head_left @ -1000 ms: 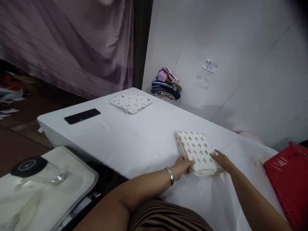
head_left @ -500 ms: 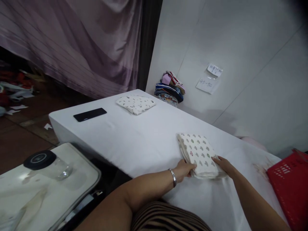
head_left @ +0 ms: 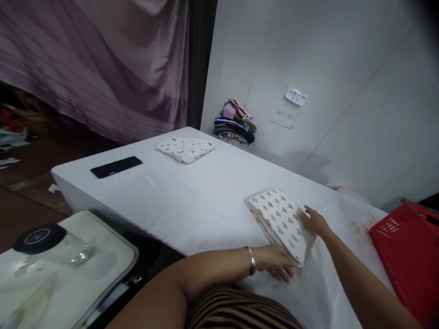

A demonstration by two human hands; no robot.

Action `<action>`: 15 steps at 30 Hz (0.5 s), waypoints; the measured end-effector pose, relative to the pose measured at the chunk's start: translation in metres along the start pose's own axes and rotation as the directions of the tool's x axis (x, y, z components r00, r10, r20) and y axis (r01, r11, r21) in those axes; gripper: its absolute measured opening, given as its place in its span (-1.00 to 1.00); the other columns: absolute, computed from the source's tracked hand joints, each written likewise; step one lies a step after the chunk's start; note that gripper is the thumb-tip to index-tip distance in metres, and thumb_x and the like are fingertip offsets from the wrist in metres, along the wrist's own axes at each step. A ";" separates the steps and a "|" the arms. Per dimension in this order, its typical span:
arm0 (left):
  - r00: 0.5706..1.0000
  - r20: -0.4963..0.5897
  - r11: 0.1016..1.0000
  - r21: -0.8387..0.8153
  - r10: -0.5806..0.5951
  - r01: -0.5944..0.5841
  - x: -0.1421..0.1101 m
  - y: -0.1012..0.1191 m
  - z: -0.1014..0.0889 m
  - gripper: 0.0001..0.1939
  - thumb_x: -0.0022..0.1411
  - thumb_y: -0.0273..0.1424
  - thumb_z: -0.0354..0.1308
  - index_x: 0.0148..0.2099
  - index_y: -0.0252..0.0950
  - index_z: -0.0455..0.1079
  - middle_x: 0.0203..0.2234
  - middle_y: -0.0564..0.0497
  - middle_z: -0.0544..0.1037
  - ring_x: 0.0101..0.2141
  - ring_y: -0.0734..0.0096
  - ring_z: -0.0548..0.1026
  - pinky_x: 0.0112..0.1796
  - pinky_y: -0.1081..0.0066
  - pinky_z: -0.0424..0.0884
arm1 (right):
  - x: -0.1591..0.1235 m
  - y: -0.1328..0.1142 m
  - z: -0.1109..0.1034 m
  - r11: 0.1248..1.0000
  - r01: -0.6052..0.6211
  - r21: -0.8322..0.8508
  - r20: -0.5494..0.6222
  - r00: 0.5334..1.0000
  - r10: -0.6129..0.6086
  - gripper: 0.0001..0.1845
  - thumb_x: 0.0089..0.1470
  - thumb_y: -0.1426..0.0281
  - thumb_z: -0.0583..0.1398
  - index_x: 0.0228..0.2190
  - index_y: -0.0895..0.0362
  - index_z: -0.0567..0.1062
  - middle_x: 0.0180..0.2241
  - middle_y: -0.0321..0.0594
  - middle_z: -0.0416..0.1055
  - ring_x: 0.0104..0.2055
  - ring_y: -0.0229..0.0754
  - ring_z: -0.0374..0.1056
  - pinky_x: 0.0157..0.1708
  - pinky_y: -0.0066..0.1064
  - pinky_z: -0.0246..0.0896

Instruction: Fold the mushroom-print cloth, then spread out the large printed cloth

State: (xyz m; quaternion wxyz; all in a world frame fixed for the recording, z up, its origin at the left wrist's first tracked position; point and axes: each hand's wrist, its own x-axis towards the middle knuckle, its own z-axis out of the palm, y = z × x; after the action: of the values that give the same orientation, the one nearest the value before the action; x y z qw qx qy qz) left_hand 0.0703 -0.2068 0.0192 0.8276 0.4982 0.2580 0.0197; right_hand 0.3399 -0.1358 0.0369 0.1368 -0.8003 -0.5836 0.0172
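A folded white cloth (head_left: 279, 219) with a print of grey shapes and a few red and green ones lies on the white-covered table (head_left: 206, 201), turned at an angle. My left hand (head_left: 277, 261), below a silver bangle, is at the cloth's near edge with its fingers loosely spread. At the right edge of the cloth is my right hand (head_left: 314, 221), open and partly blurred, its thumb side raised. Farther off on the table rests a second folded printed cloth (head_left: 185, 148).
A black phone (head_left: 116, 167) lies near the table's left end. To the left, a clear jar with a black lid (head_left: 40, 237) lies on a cream surface (head_left: 103, 237). A red plastic basket (head_left: 403, 251) stands at right. Folded clothes (head_left: 235, 123) are stacked by the wall.
The folded cloth has turned clockwise on the table. My left hand has let go of its corner and slid right along the near edge; my right hand has lifted slightly. The view has shifted right.
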 end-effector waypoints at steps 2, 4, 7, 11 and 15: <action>0.969 -0.197 0.978 0.174 0.147 -0.113 -0.010 0.016 -0.018 -0.85 0.10 -0.32 0.16 -0.38 -0.31 0.41 -0.48 -0.05 0.53 -0.54 0.47 0.46 -0.47 0.45 0.36 | -0.017 -0.015 0.007 0.996 0.069 0.064 -0.028 0.997 -0.067 -0.40 0.08 0.18 0.08 0.08 0.26 0.34 0.04 0.05 0.36 0.01 0.04 0.35 -0.02 -0.19 0.26; 0.826 -0.433 0.888 0.430 0.360 -0.162 -0.021 0.034 -0.044 -0.83 0.13 -0.36 0.10 -0.28 -0.32 0.45 -0.38 -0.08 0.56 -0.39 0.38 0.50 -0.33 0.39 0.41 | -0.042 -0.035 0.016 0.978 0.152 0.144 -0.041 0.988 -0.147 -0.40 0.13 0.14 0.02 0.11 0.22 0.31 0.12 0.00 0.28 0.12 0.02 0.24 0.06 -0.17 0.19; 0.595 -0.598 0.772 0.633 0.537 -0.060 -0.032 0.053 -0.088 -0.70 0.18 -0.40 0.01 -0.06 -0.31 0.40 -0.10 -0.12 0.50 -0.06 0.26 0.41 -0.03 0.30 0.31 | -0.083 -0.065 0.031 0.939 0.276 0.206 0.006 0.959 -0.284 -0.37 0.16 0.08 -0.01 0.14 0.18 0.28 0.18 -0.04 0.20 0.23 0.02 0.08 0.18 -0.10 0.01; 0.567 -0.554 0.587 0.796 0.609 0.147 -0.032 0.058 -0.130 -0.56 0.14 -0.47 0.03 0.09 -0.30 0.31 0.07 -0.13 0.38 0.09 0.19 0.29 0.06 0.30 0.21 | -0.116 -0.089 0.034 0.949 0.276 0.151 0.103 0.951 -0.293 -0.40 0.20 0.08 -0.08 0.16 0.09 0.26 0.25 -0.14 0.06 0.31 -0.02 -0.13 0.25 0.03 -0.25; 0.655 -0.486 0.536 0.832 0.579 0.144 -0.025 0.058 -0.148 -0.54 0.09 -0.48 0.05 0.08 -0.24 0.33 0.00 -0.07 0.46 0.00 0.20 0.38 0.00 0.31 0.28 | -0.131 -0.096 0.023 0.961 0.247 0.120 0.143 0.954 -0.263 -0.39 0.23 0.08 -0.11 0.20 0.08 0.19 0.26 -0.16 0.04 0.32 -0.06 -0.15 0.26 0.02 -0.29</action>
State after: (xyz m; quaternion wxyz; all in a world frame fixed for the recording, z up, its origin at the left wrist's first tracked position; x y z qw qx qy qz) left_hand -0.0043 -0.0648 0.0226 0.3152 0.8005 0.4661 0.2061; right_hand 0.2051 -0.2270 0.0199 0.1315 -0.7063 -0.6895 0.0922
